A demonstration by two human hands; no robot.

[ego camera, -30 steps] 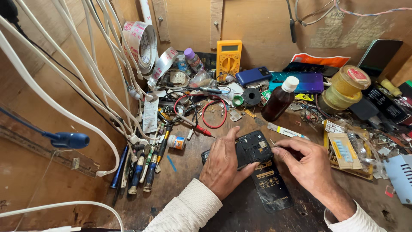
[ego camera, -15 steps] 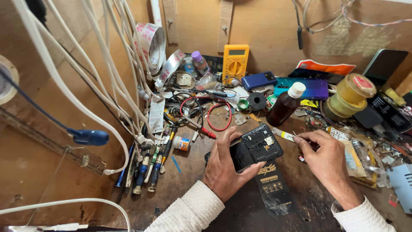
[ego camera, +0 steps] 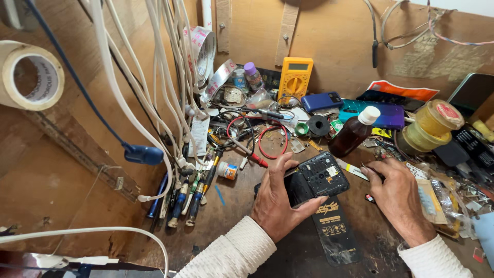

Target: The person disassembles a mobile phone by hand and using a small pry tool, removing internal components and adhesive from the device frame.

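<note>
Cluttered and brown, the wooden workbench (ego camera: 231, 216) sits against a plywood wall hung with white cables (ego camera: 154, 92) and a roll of tape (ego camera: 31, 74). Near the middle of the bench the left hand (ego camera: 278, 198) holds an opened phone (ego camera: 316, 177) — its back cover is off and the dark inner frame and small parts face up. The phone lies tilted across the fingers, with the thumb pressed along its near edge and the fingertips wrapped over the far left edge, so the grip is closed firmly on it. The wrist is bent inward, and a white ribbed sleeve covers the forearm. Under the phone a black strip-shaped mat (ego camera: 334, 231) lies flat on the bench.

Just to the phone's right, apart from it, the right hand (ego camera: 399, 198) rests palm-down on the bench, fingers curled toward a small white stick-like item (ego camera: 352, 169); whether it pinches anything I cannot tell.

Beyond the hands stand a brown bottle (ego camera: 355, 134), a yellow multimeter (ego camera: 294, 78) and a row of screwdrivers (ego camera: 190, 193) — all well clear of the phone.
</note>
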